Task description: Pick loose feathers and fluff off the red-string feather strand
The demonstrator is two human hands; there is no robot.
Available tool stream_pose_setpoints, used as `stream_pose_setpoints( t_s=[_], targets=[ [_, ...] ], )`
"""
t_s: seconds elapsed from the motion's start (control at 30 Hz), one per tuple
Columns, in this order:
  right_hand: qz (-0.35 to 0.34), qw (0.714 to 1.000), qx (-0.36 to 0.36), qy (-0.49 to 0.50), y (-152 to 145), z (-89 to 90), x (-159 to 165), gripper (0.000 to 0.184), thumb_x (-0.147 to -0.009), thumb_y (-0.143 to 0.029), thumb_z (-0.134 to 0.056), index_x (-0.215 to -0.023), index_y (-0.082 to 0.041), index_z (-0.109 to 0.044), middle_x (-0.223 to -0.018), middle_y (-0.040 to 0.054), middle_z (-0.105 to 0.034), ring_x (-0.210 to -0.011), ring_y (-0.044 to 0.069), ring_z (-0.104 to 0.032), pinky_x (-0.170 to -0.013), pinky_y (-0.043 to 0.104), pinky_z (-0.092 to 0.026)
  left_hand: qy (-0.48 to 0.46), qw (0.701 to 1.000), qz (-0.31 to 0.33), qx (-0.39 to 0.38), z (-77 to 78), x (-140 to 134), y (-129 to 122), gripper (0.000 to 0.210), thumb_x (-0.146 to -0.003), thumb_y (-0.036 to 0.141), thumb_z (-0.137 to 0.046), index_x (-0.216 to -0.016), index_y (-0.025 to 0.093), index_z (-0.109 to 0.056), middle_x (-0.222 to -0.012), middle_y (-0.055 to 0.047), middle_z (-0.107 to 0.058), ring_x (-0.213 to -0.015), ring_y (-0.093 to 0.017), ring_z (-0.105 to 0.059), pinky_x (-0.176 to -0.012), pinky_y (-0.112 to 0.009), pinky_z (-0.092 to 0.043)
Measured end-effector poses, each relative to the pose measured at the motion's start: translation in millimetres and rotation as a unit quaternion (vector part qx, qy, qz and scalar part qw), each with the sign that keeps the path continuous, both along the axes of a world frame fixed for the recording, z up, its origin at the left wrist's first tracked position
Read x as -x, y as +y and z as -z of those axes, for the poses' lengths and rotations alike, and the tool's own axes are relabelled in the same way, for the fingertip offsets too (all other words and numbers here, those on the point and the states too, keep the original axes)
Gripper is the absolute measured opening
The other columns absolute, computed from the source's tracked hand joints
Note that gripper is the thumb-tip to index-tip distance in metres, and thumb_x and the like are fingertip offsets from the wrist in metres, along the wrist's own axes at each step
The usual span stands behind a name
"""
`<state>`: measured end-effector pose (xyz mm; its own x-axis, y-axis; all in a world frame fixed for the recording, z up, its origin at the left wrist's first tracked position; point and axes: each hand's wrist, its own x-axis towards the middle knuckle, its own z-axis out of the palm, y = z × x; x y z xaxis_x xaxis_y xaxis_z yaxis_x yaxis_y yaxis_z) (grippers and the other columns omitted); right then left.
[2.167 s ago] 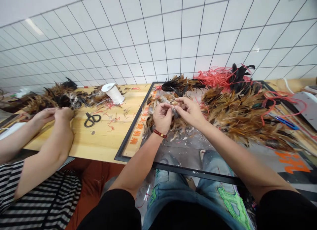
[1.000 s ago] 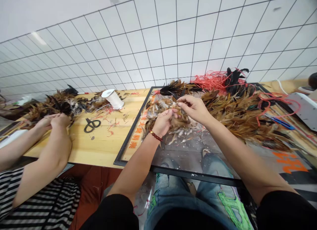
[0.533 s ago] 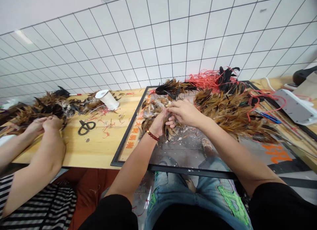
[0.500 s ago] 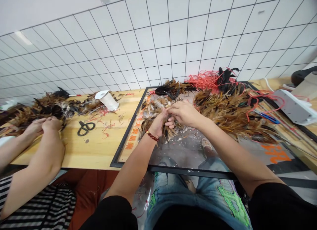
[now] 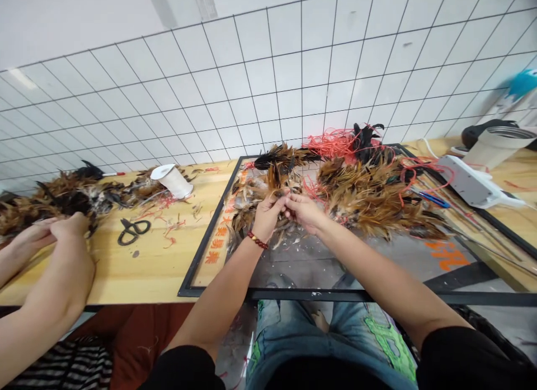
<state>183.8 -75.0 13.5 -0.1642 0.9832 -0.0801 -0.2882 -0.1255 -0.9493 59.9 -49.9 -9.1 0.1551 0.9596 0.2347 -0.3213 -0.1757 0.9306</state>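
Note:
My left hand (image 5: 267,215) pinches a small bunch of brown feathers (image 5: 274,178), whose tips stick up above the thumb. Close against it, my right hand (image 5: 307,212) has its thumb and fingers pressed together at the base of the bunch; what exactly lies between those fingertips is hidden. Loose brown and pale feathers (image 5: 245,211) lie around and under my left hand. Just right of my right hand is a large heap of long golden-brown feathers (image 5: 364,197). All this rests on a clear panel with a black frame (image 5: 310,295) and orange characters.
A tangle of red string (image 5: 331,144) lies at the back by the tiled wall. To the left are black-handled scissors (image 5: 135,231), a white spool (image 5: 176,183) and a co-worker's hands (image 5: 67,228) at more feathers. A blue pen-like tool (image 5: 434,199) and a white device (image 5: 464,180) are rightward.
The feather bunch now stands upright above my left hand, where before my hands were over feathers pointing down. My fingertips have come together. The whole view has shifted slightly.

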Motion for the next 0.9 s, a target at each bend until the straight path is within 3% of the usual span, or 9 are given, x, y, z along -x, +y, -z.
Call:
stream_pose_setpoints(
  t_s=[0.1,0.17,0.3,0.37,0.47,0.6,0.67,0.77,0.9],
  targets=[
    [0.029,0.999,-0.017,-0.026,-2,-0.7,-1,0.025,-0.07,-0.031,-0.079,-0.078,-0.019,-0.059,-0.064,-0.0045,-0.056,-0.058,0.009,-0.047,-0.056,0.022,-0.035,0.035,0.995,-0.084,-0.042,4.0,6,6,0.03,-0.074,0.045,-0.078,-0.069,0.018,-0.065,-0.067,0.0,-0.063,-0.072,-0.014,-0.06,-0.076,-0.029,-0.05],
    [0.057,0.996,-0.059,-0.037,-2,-3.8,-6,0.036,-0.063,-0.027,-0.084,-0.089,-0.02,-0.061,-0.066,-0.0069,-0.055,-0.062,0.009,-0.048,-0.06,0.023,-0.038,0.125,0.98,-0.12,-0.099,3.6,10,8,0.022,-0.079,0.035,-0.073,-0.067,0.018,-0.065,-0.064,0.0,-0.061,-0.068,-0.014,-0.056,-0.074,-0.029,-0.047],
    [0.048,0.986,-0.137,-0.075,-6,-9.2,-25,0.043,-0.058,-0.041,-0.087,-0.086,-0.019,-0.064,-0.077,-0.0007,-0.066,-0.071,0.014,-0.058,-0.07,0.029,-0.049,0.272,0.933,-0.081,-0.223,1.7,11,2,0.015,-0.083,0.02,-0.065,-0.068,0.019,-0.068,-0.066,-0.001,-0.058,-0.069,-0.015,-0.054,-0.073,-0.029,-0.045],
    [0.092,0.979,-0.151,-0.104,-8,-12.3,-43,0.038,-0.057,-0.042,-0.087,-0.077,-0.018,-0.066,-0.076,0.002,-0.069,-0.071,0.015,-0.061,-0.073,0.032,-0.051,0.278,0.928,-0.06,-0.241,2.7,7,-1,0.012,-0.085,0.019,-0.063,-0.09,0.02,-0.074,-0.077,-0.003,-0.063,-0.074,-0.016,-0.058,-0.075,-0.029,-0.047],
    [0.201,0.955,-0.155,-0.156,-1,-20.6,-87,0.025,-0.067,-0.032,-0.079,-0.082,-0.016,-0.069,-0.078,0.004,-0.073,-0.065,0.013,-0.061,-0.067,0.029,-0.051,0.247,0.939,-0.076,-0.226,6.7,3,0,0.033,-0.084,0.02,-0.065,-0.116,0.023,-0.07,-0.093,-0.004,-0.066,-0.076,-0.014,-0.06,-0.077,-0.03,-0.05],
    [0.293,0.922,-0.073,-0.244,21,-33.5,-141,0.009,-0.073,-0.013,-0.071,-0.074,-0.015,-0.062,-0.067,0.0053,-0.071,-0.048,0.01,-0.056,-0.051,0.024,-0.045,0.246,0.932,-0.097,-0.248,10.3,3,4,0.03,-0.082,0.02,-0.067,-0.112,0.022,-0.072,-0.095,-0.005,-0.067,-0.079,-0.015,-0.062,-0.078,-0.031,-0.053],
    [0.286,0.909,-0.042,-0.299,29,-38.5,-152,0.011,-0.072,-0.007,-0.071,-0.075,-0.014,-0.063,-0.06,0.0037,-0.068,-0.046,0.011,-0.058,-0.048,0.023,-0.043,0.267,0.918,-0.1,-0.275,10.0,5,5,0.026,-0.083,0.019,-0.065,-0.108,0.021,-0.073,-0.095,-0.006,-0.069,-0.084,-0.017,-0.065,-0.081,-0.032,-0.054],
    [0.236,0.917,-0.007,-0.323,30,-44.6,-149,0.011,-0.075,-0.008,-0.071,-0.07,-0.014,-0.064,-0.053,0.003,-0.064,-0.042,0.011,-0.055,-0.043,0.021,-0.038,0.299,0.899,-0.108,-0.302,8.5,7,3,0.022,-0.087,0.019,-0.06,-0.104,0.019,-0.074,-0.097,-0.008,-0.071,-0.088,-0.019,-0.067,-0.084,-0.033,-0.054],
    [0.189,0.93,-0.045,-0.312,12,-47.3,-145,0.014,-0.076,-0.016,-0.075,-0.066,-0.014,-0.065,-0.048,-0.0006,-0.058,-0.04,0.007,-0.047,-0.04,0.02,-0.034,0.322,0.884,-0.121,-0.318,7.6,9,2,0.022,-0.089,0.021,-0.057,-0.102,0.019,-0.074,-0.1,-0.009,-0.074,-0.092,-0.02,-0.069,-0.087,-0.034,-0.054]
  ],
)
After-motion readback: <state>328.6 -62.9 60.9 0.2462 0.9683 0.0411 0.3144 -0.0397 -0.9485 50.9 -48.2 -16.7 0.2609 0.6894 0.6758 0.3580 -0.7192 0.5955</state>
